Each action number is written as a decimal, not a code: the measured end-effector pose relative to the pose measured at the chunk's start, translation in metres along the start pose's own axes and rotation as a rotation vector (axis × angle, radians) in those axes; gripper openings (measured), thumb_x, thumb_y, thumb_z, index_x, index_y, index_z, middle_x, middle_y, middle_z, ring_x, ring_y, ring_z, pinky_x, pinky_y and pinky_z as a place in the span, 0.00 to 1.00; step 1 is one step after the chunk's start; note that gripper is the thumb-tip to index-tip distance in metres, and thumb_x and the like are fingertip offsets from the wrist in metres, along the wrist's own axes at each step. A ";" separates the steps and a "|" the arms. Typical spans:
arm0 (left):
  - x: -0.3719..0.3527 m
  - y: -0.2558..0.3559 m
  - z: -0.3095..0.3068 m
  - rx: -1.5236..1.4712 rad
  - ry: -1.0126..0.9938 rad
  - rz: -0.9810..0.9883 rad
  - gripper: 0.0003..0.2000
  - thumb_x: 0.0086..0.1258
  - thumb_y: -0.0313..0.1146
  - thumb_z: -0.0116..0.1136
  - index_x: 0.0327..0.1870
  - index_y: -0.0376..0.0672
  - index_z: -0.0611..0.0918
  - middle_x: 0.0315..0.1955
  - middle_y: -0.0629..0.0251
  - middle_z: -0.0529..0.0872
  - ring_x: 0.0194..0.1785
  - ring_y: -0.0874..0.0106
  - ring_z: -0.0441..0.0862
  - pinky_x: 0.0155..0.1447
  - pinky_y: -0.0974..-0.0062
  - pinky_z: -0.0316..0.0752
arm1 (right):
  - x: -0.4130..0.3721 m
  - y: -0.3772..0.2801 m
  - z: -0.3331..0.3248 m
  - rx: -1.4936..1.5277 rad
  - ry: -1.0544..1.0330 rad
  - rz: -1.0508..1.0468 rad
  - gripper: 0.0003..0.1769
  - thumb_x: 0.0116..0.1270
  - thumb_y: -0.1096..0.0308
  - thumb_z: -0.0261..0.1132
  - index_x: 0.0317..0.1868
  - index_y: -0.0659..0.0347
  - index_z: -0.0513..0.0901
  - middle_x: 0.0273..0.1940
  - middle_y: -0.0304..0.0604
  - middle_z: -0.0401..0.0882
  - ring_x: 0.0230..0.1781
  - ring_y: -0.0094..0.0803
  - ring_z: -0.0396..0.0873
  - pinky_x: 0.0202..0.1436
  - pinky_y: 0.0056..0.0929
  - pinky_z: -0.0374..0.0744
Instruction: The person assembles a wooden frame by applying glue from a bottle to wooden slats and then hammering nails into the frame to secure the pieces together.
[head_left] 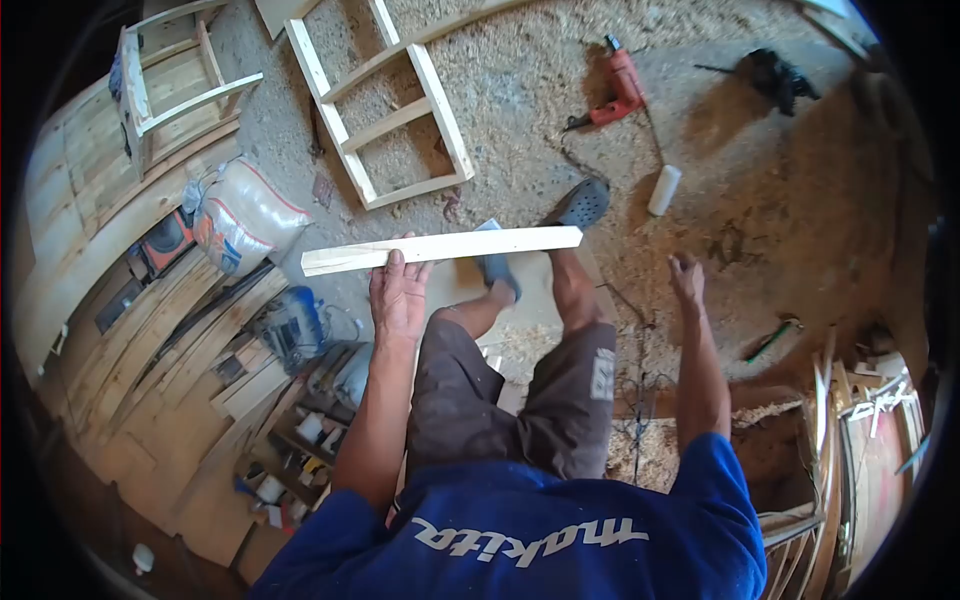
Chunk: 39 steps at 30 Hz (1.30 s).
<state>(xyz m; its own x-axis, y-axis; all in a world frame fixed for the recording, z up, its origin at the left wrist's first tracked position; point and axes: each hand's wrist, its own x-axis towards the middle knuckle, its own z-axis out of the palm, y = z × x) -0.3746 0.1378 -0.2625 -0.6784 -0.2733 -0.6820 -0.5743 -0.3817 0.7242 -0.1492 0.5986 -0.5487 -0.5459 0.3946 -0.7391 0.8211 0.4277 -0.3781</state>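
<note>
My left hand (400, 295) grips a pale, straight length of wood (480, 243) from below, near its left part, with the thumb on the near face. The wood is held roughly level in front of my knees, above my feet. Out to the right, my right hand (687, 280) hangs apart from the wood over the dusty floor. Its fingers are curled in, and whatever they hold, if anything, is too small to make out.
A wooden frame (440, 105) lies on the sawdust floor ahead. Beyond my feet are a red power drill (622, 88), a white cylinder (664, 190) and a black tool (778, 80). Stacked planks (150, 340) and a filled sack (245, 215) stand left; a green-handled tool (772, 340) lies right.
</note>
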 end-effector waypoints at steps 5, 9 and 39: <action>0.051 -0.040 -0.027 0.201 -0.131 -0.011 0.22 0.82 0.34 0.58 0.73 0.41 0.72 0.75 0.51 0.71 0.81 0.53 0.63 0.83 0.39 0.59 | 0.116 0.017 0.077 -0.270 0.092 -0.097 0.34 0.67 0.48 0.73 0.65 0.62 0.80 0.53 0.63 0.87 0.58 0.59 0.84 0.60 0.51 0.82; 0.072 -0.049 -0.036 0.419 0.079 0.014 0.16 0.83 0.32 0.56 0.66 0.38 0.78 0.70 0.49 0.78 0.75 0.56 0.74 0.80 0.50 0.70 | 0.212 0.062 0.134 -0.170 0.105 0.003 0.38 0.61 0.48 0.78 0.64 0.65 0.79 0.52 0.62 0.87 0.58 0.59 0.85 0.59 0.54 0.82; 0.040 0.048 -0.033 1.039 -0.214 0.738 0.17 0.64 0.15 0.64 0.54 0.37 0.81 0.59 0.50 0.83 0.64 0.56 0.81 0.68 0.61 0.76 | -0.094 -0.300 0.033 1.485 -0.421 0.153 0.33 0.72 0.58 0.66 0.72 0.63 0.68 0.64 0.48 0.78 0.66 0.41 0.78 0.73 0.44 0.74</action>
<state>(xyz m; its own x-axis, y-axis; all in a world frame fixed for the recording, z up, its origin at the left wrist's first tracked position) -0.4139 0.0791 -0.2581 -0.9899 0.0585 -0.1291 -0.0541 0.6856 0.7259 -0.3382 0.4063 -0.3843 -0.5688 0.0000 -0.8224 0.4232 -0.8574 -0.2927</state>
